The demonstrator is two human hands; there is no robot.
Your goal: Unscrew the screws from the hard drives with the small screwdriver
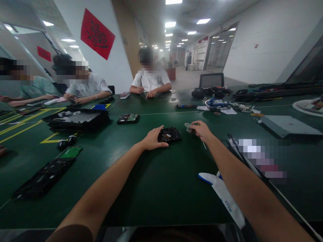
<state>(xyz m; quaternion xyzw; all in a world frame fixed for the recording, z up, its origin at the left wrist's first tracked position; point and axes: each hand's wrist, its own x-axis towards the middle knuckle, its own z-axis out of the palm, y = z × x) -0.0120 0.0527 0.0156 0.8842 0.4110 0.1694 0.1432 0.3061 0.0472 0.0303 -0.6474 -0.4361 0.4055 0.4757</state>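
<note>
My left hand point(152, 139) grips the left side of an opened black electronic housing point(170, 134), its thumb on the near side and its fingers at the far side. The housing lies flat on the green table, and small light and orange parts show inside it. Just to its right, my right hand point(200, 130) pinches a small silvery metal plate point(188, 127), held apart from the housing. A thin pale shaft point(204, 146) sticks out below the right hand, perhaps a screwdriver's; its other end is hidden by the hand.
Black units with green boards lie beyond point(128, 118) and at left point(45, 174). A black tray point(75, 117) holds loose parts. A white-and-blue object point(227, 198) lies by my right forearm, a grey metal box point(290, 126) farther right. Several people sit around the table point(151, 191).
</note>
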